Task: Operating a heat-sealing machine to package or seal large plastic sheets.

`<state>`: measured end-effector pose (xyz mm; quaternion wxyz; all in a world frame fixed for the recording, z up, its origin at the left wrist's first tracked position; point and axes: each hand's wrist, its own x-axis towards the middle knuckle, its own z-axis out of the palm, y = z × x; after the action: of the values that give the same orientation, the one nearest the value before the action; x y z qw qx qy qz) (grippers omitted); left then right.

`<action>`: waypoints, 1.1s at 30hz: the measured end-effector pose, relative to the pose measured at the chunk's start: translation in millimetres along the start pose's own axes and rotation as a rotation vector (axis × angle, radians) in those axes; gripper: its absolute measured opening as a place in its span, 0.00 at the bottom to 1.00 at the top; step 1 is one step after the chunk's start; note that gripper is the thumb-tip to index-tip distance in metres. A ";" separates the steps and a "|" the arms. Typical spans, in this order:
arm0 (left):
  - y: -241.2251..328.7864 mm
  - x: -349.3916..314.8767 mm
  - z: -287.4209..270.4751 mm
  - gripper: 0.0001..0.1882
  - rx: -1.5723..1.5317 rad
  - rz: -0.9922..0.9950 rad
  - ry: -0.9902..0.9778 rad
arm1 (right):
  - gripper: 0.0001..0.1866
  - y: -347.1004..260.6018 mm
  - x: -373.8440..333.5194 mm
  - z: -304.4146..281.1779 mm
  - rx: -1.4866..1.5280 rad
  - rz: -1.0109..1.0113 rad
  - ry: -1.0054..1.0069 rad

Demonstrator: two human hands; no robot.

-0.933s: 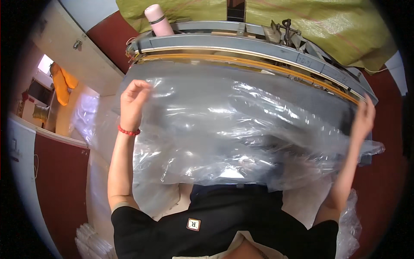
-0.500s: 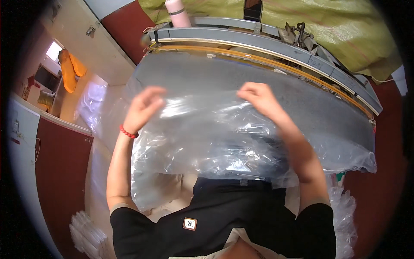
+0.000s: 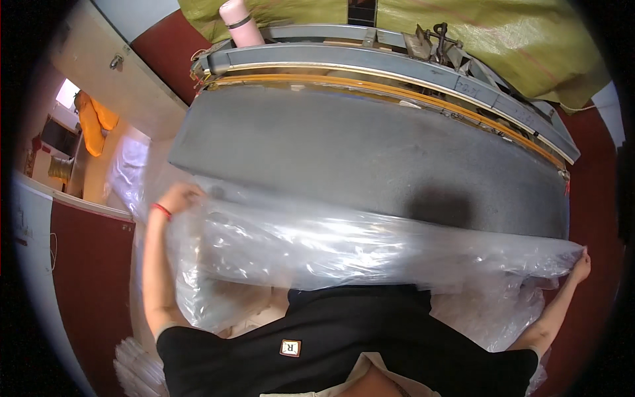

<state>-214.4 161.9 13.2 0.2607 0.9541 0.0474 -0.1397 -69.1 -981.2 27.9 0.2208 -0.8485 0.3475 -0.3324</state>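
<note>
A wide sheet of clear plastic film (image 3: 357, 248) stretches between my hands along the near edge of a grey table surface (image 3: 317, 145). At the left, my left hand (image 3: 180, 198) is closed on one end of the film, a red bracelet on its wrist. Far out to the right, my right hand (image 3: 582, 264) pinches the film's other corner beside the table's right edge. The film's upper edge runs nearly straight between them, while its lower part hangs in shiny folds in front of my body.
Along the table's far side runs a long grey metal bar (image 3: 370, 59) with an orange strip (image 3: 331, 81). A pink bottle (image 3: 241, 23) stands behind its left end. Yellow-green woven sheeting (image 3: 503, 40) hangs beyond. Bundled clear film (image 3: 139, 367) lies at lower left; a door (image 3: 119, 66) stands at upper left.
My hands have spread wide apart, the right one moving far right and nearer, the left one left and nearer. The film has drawn back toward me, uncovering the grey surface.
</note>
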 end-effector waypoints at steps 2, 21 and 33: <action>-39.1 -12.3 -76.4 0.09 0.164 -0.228 0.259 | 0.23 -32.6 -18.8 12.5 -0.149 0.052 0.021; -66.8 191.3 -46.5 0.34 0.505 -0.162 0.486 | 0.16 -143.4 -77.4 115.2 -0.496 0.062 0.002; 491.9 199.0 157.5 0.09 -0.390 0.596 -0.311 | 0.13 -111.2 -68.1 119.0 -0.461 0.021 0.047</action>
<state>18.1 -337.9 63.5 0.4704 0.8259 -0.2464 -0.1894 28.9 -840.4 -13.8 0.0166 -0.8648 0.4283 -0.2617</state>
